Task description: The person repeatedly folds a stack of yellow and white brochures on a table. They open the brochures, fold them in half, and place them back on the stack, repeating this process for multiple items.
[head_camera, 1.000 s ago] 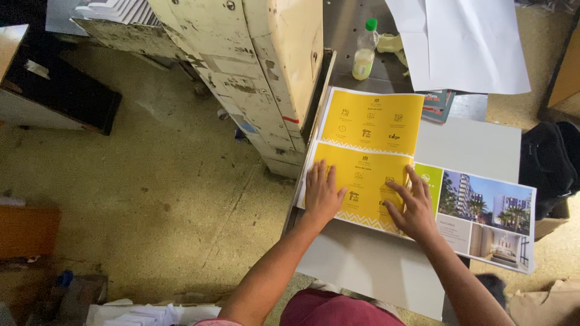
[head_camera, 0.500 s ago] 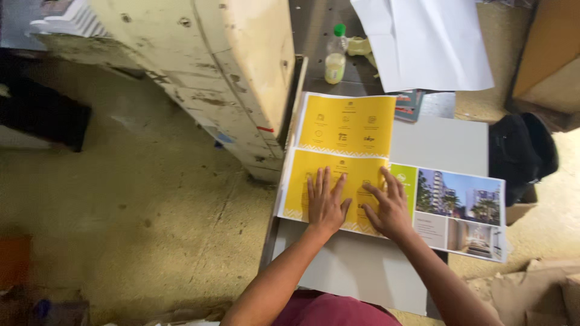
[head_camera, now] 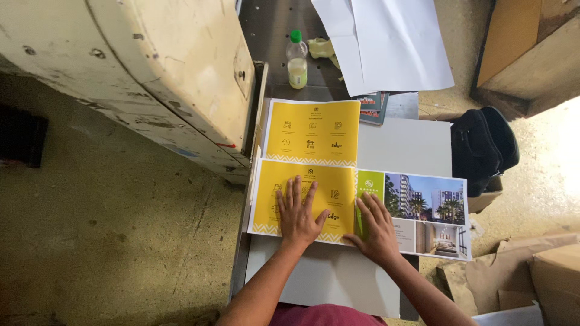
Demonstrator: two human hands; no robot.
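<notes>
- Hands flat, gripping nothing: left hand [head_camera: 299,211] presses the yellow sheet [head_camera: 305,202], right hand [head_camera: 376,228] its fold, keeping it flat.
- Sheet lies on grey table [head_camera: 399,148], beside another yellow sheet [head_camera: 313,131].

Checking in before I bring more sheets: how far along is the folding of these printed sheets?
One yellow folded sheet already lies flat farther up the grey table. The left hand and right hand press flat on the near sheet, its photo panel not yet folded in.
</notes>
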